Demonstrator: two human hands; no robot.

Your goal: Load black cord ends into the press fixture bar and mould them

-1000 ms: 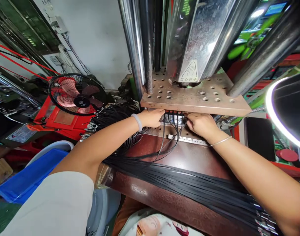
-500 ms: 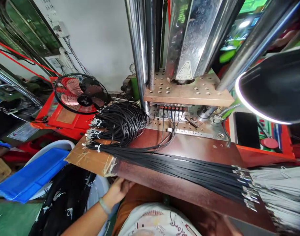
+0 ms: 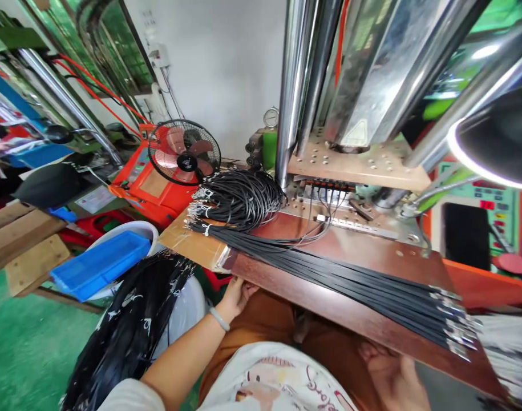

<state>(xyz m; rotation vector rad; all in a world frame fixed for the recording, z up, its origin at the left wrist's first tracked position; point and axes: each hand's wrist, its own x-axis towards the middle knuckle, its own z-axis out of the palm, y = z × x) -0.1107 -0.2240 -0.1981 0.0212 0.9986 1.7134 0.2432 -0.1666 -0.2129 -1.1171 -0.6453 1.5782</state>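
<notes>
My left hand (image 3: 238, 295) is at the front edge of the brown tabletop (image 3: 329, 291), near its left end, with fingers curled against the edge and partly hidden. Below the front edge on the right, my right hand (image 3: 391, 374) is turned palm up and looks empty, its fingers apart and partly under the board. A long bundle of black flat cords (image 3: 329, 268) with metal end clips (image 3: 457, 325) lies across the tabletop. Coiled bundles of black cords (image 3: 247, 197), tied with white string, rest at the back left on cardboard (image 3: 196, 245).
Behind the tabletop stands a press with a drilled plate (image 3: 359, 165); several cords run into its mold (image 3: 329, 185). A fan (image 3: 186, 160) is at left. Below it are a blue tray (image 3: 102, 262) and a bucket of black cords (image 3: 186, 308). A lamp (image 3: 496, 137) overhangs the right.
The view has swung left, so the press and tabletop sit farther right. My left hand stays at the tabletop edge. My right hand, blurred before, now shows clearly below the edge.
</notes>
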